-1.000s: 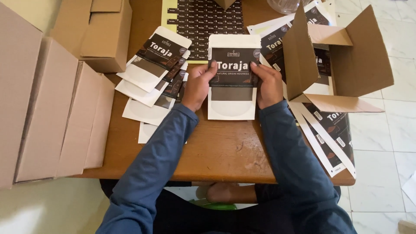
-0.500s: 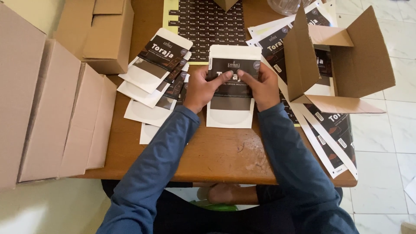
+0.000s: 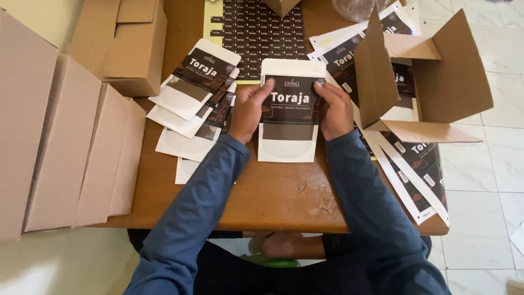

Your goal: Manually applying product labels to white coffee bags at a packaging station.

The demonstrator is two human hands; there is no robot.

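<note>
A white flat pouch [image 3: 290,145] with a dark brown label lies on the wooden table [image 3: 273,196] in front of me. My left hand [image 3: 249,109] presses on the label's left edge, thumb on the dark sticker. My right hand [image 3: 335,109] presses on its right edge. Both sleeves are blue. Left of the pouch lies a fanned pile of several labelled pouches [image 3: 191,104]. A yellow-backed sheet of small dark stickers [image 3: 256,33] lies beyond the pouch.
Flattened and closed cardboard boxes [image 3: 71,147] stand at the left, another cardboard box [image 3: 128,46] at the far left. An open carton [image 3: 431,71] sits at the right, with label sheets [image 3: 415,175] under and beside it. A white tiled floor surrounds the table.
The pouch has shifted slightly between my hands. My fingers, which were over the label's upper part, now rest along its two side edges.
</note>
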